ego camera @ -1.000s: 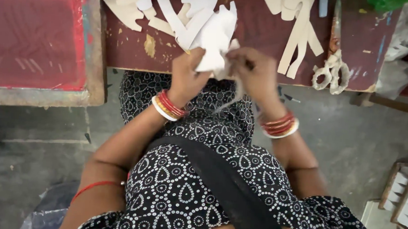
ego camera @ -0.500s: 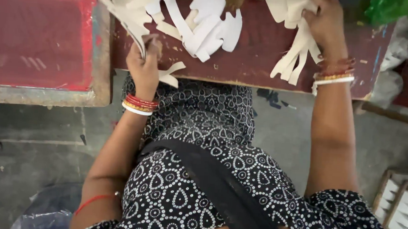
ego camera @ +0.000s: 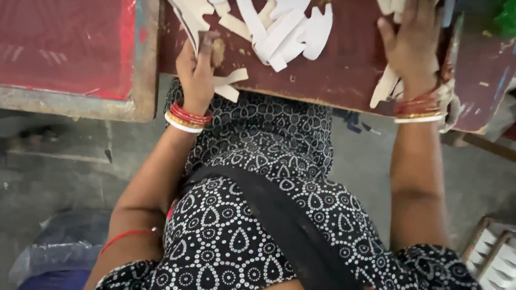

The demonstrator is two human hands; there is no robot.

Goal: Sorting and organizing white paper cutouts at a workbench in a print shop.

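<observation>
Head view: the left hand [ego camera: 198, 69] is at the near edge of the dark red desk [ego camera: 340, 72], fingers pinched on a cream cut-out strip [ego camera: 229, 83] overhanging that edge. The right hand [ego camera: 409, 41] lies flat, fingers spread, pressing cream cut-outs [ego camera: 386, 90] near the desk's near right corner. A pile of white cut-outs [ego camera: 283, 27] lies between the hands.

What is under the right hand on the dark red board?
The right hand lies flat on cream cutout pieces on the dark red board; strips poke out below it. Whatever is beneath the palm is hidden.
</observation>
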